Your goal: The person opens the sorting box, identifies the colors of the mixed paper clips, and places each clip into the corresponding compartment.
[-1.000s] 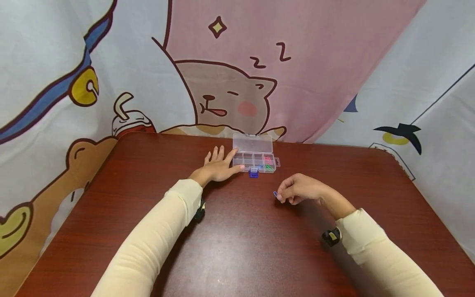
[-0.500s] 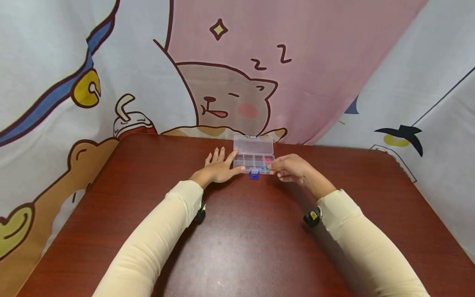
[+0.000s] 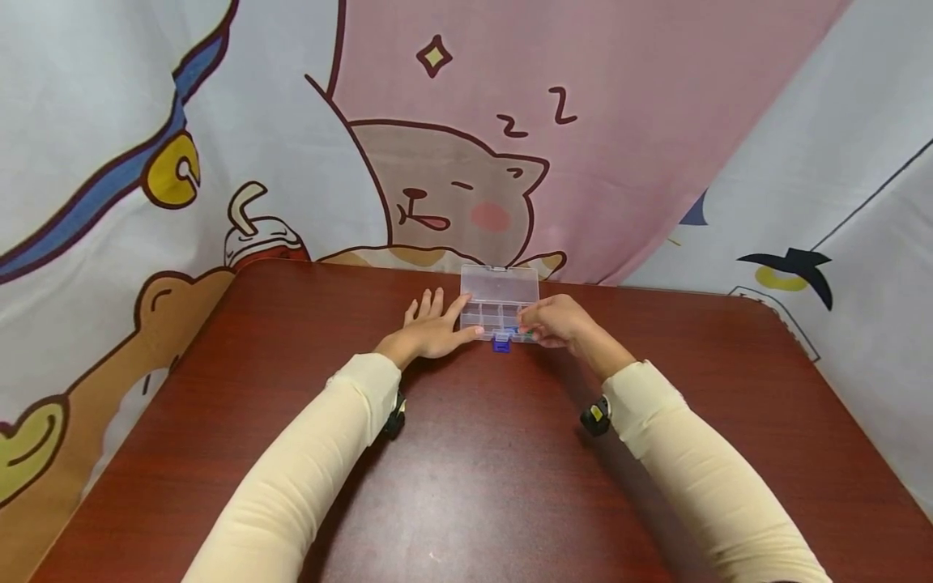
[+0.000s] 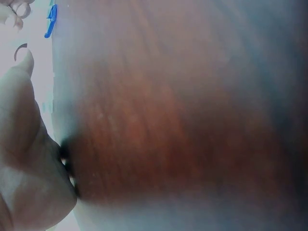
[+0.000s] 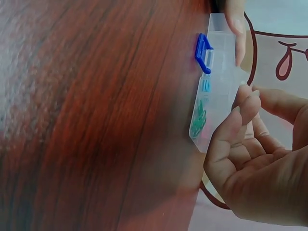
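A clear plastic box (image 3: 490, 321) with small compartments stands at the table's back, its lid (image 3: 499, 285) raised. My left hand (image 3: 430, 334) rests beside it, thumb and index finger touching its left end. My right hand (image 3: 560, 321) is over the box's right part, thumb and fingertips together above the compartment with blue clips (image 5: 206, 85). The blue paper clip it carried earlier is hidden by the fingers. Green paper clips (image 5: 198, 120) show through the box's front wall in the right wrist view. A blue latch (image 3: 501, 344) hangs open at the front.
The box stands on a dark red wooden table (image 3: 452, 478). Behind and beside the table hangs a printed cartoon curtain (image 3: 612, 162), close to the raised lid.
My right hand has brought the blue paper clip from the table to the box, then shifted left over its compartments. The left hand stays at the box's left end.
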### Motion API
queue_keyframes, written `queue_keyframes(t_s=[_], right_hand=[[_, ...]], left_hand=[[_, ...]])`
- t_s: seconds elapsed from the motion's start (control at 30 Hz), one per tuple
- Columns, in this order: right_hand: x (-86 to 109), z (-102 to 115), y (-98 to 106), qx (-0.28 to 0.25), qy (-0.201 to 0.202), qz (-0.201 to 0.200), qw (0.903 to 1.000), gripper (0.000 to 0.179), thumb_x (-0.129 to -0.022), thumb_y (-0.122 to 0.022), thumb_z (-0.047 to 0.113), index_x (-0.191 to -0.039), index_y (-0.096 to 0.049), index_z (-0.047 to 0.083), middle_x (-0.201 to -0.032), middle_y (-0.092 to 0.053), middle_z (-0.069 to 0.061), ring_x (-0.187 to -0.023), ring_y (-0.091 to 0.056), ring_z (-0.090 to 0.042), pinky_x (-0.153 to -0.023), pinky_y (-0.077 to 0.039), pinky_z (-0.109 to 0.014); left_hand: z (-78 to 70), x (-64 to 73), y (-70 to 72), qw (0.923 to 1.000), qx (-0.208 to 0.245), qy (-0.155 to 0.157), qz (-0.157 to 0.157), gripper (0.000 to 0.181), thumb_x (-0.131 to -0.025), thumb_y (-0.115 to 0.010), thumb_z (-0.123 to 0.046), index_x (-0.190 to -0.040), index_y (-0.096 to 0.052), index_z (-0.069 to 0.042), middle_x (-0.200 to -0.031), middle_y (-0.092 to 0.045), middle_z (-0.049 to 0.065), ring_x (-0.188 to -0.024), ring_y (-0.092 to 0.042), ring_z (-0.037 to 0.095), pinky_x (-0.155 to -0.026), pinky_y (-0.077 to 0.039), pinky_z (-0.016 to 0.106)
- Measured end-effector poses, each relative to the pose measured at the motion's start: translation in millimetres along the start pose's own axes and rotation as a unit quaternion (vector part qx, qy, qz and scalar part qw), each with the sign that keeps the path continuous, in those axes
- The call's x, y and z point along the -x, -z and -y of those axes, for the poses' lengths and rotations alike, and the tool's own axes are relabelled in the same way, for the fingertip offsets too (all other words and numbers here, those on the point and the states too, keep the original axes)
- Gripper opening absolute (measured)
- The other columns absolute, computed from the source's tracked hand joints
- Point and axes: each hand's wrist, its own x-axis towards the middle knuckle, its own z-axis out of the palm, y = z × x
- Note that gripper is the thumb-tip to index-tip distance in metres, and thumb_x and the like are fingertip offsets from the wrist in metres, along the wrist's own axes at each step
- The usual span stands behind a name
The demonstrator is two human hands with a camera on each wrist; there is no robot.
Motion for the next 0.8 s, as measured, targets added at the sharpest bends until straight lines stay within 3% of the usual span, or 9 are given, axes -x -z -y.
queue_keyframes(t_s=[0.5,0.63,0.8], right_hand=[[-2.8,-0.5,5.0,0.016,-0.01,0.021,0.9996,0.035,-0.093,-0.061,0.017,-0.122,-0.062,-0.003,-0.079,-0.069,-0.001,-0.058,-0.057,-0.008,-0.059,-0.049,-0.026],[-7.1,1.9,9.6,0.013,-0.008,-0.002,0.9999,0.033,-0.093,-0.061,0.017,-0.118,-0.064,-0.004,-0.077,-0.067,-0.001,-0.059,-0.057,-0.01,-0.06,-0.051,-0.027],[-18.5,5.9,22.2,-0.015,-0.009,-0.066,0.9977,0.034,-0.095,-0.058,0.017,-0.119,-0.061,-0.006,-0.08,-0.065,-0.003,-0.061,-0.057,-0.011,-0.062,-0.053,-0.027]], left_hand=[[1.5,-3.8,-1.6,1.0,0.001,0.005,0.002,0.078,-0.092,-0.031,-0.073,-0.154,0.007,-0.044,-0.162,0.015,0.015,-0.147,0.019,0.034,-0.117,0.013,0.05],[-1.1,2.7,0.4,1.0,-0.001,-0.006,-0.007,0.079,-0.093,-0.031,-0.072,-0.156,0.003,-0.039,-0.162,0.011,0.018,-0.148,0.015,0.036,-0.117,0.009,0.051],[-2.7,8.5,3.0,0.9996,-0.001,-0.018,-0.022,0.08,-0.093,-0.03,-0.073,-0.157,-0.001,-0.036,-0.162,0.007,0.02,-0.148,0.01,0.038,-0.118,0.005,0.053]])
